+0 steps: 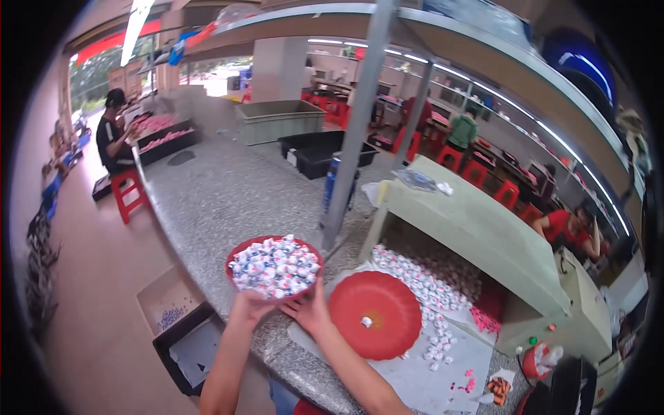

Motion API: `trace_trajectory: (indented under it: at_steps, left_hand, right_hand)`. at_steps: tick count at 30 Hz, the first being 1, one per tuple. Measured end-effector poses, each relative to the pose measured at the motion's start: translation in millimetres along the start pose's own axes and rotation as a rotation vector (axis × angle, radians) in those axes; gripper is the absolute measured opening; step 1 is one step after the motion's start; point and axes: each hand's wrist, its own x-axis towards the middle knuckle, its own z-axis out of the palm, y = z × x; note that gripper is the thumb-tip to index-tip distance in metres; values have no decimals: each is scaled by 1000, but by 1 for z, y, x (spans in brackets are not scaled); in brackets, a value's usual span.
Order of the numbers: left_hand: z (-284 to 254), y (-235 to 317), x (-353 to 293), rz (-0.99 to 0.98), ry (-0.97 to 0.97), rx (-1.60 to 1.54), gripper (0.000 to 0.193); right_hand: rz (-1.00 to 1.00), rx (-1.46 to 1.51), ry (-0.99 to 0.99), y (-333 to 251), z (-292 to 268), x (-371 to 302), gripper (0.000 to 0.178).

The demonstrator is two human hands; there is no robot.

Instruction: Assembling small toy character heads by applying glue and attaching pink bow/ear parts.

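My left hand (250, 307) and my right hand (310, 308) grip a red bowl (242, 247) from its near side, one under each side of the rim. The bowl is heaped with small white pieces (275, 264) marked with blue and pink. It is held at the speckled grey counter's edge. Right of my right hand lies a scalloped red dish (373, 294), bearing one white piece (366, 321) near its middle. More white pieces (437, 339) are scattered on a pale sheet (422, 377) beyond the dish and under a pale green machine hood (477, 221).
A metal post (356, 117) rises from the counter (207, 200), beside a blue can (332, 183). Farther back stand a black tray (294, 162) and a grey-green bin (277, 128). Crates (187, 346) sit low at left. A person (114, 135) works at the far left; others sit behind.
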Motion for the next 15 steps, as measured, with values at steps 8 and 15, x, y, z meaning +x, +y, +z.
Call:
trace_trajectory:
  at_steps: [8, 15]
  left_hand:
    - [-20, 83, -23, -133, -412, 1580, 29]
    - [141, 143, 153, 1035, -221, 2130, 30]
  right_hand:
    - [-106, 11, 13, 8, -7, 1, 58]
    - [-275, 5, 12, 30, -9, -9, 56]
